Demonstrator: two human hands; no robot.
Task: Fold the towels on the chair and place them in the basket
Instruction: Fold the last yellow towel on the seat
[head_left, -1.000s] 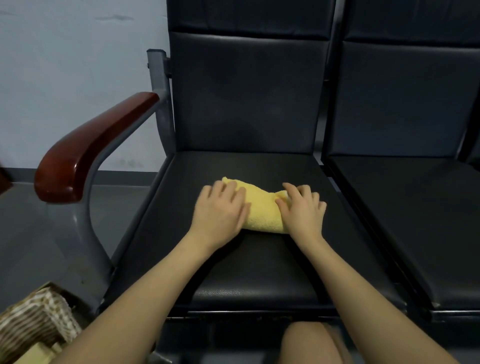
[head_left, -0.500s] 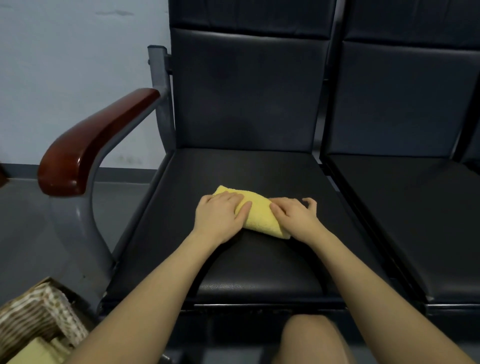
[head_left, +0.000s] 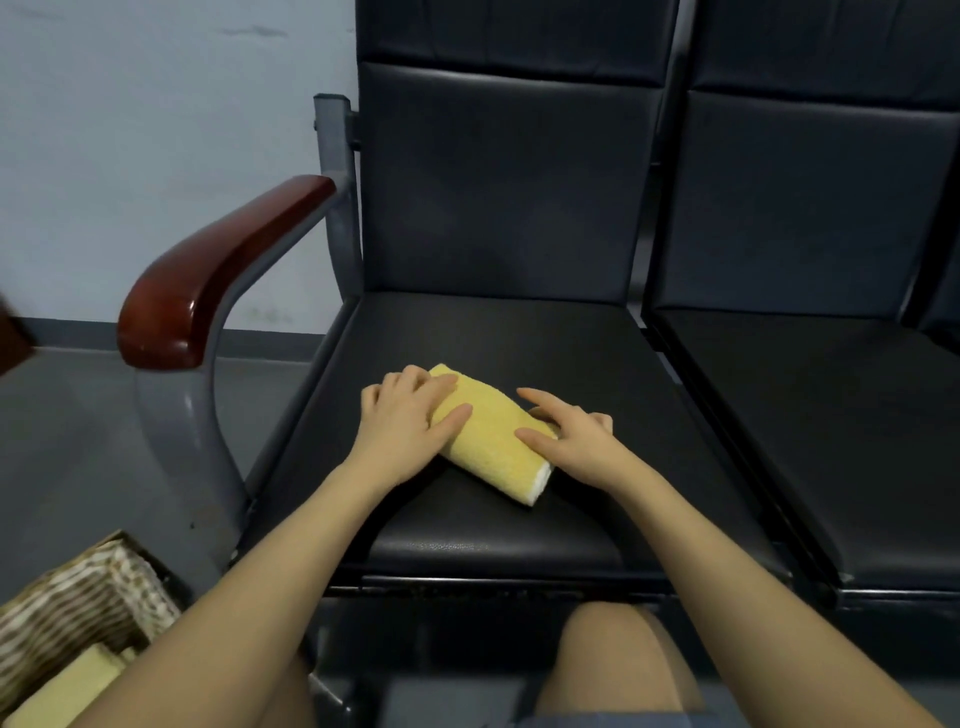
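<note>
Black padded chair seat (head_left: 519, 525), slightly glossy, joined at 3 o'clock to a second like seat (head_left: 831, 441). Folded yellow towel (head_left: 493, 436) lying flat near the seat's middle, skewed from 11 to 5 o'clock. Grey floor (head_left: 67, 441) below; woven basket (head_left: 67, 613) standing there at 8 o'clock.
</note>
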